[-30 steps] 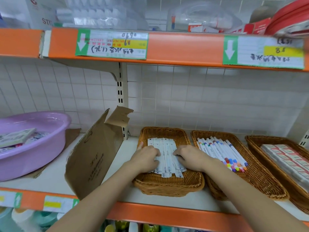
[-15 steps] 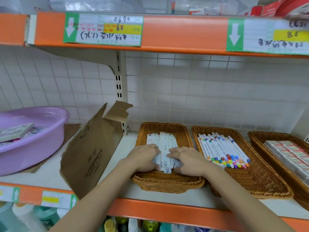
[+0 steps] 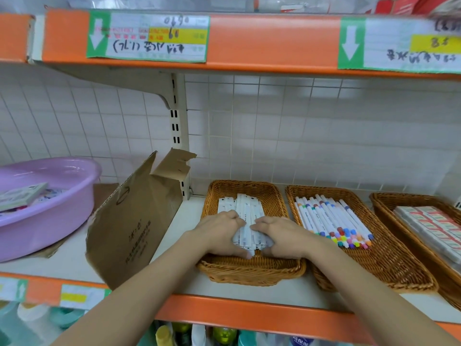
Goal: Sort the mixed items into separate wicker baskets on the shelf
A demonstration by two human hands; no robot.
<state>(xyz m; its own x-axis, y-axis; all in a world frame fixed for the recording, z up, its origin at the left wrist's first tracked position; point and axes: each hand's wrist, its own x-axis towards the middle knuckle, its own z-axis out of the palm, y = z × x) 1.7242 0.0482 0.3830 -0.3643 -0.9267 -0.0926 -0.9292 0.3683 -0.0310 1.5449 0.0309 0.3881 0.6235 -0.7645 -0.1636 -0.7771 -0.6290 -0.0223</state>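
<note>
You get bright, even, soft light from overhead; the upper shelf (image 3: 249,38) throws faint shadows on the tiled wall (image 3: 324,136). Its straight edge bows with wide-angle distortion, and the right-hand label (image 3: 409,46) and frame corners are smeared

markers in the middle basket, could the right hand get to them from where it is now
Probably yes. The right hand is gathering white packets in the neighbouring basket, and the markers lie uncovered just to its right, with nothing between them except low wicker rims.
</note>
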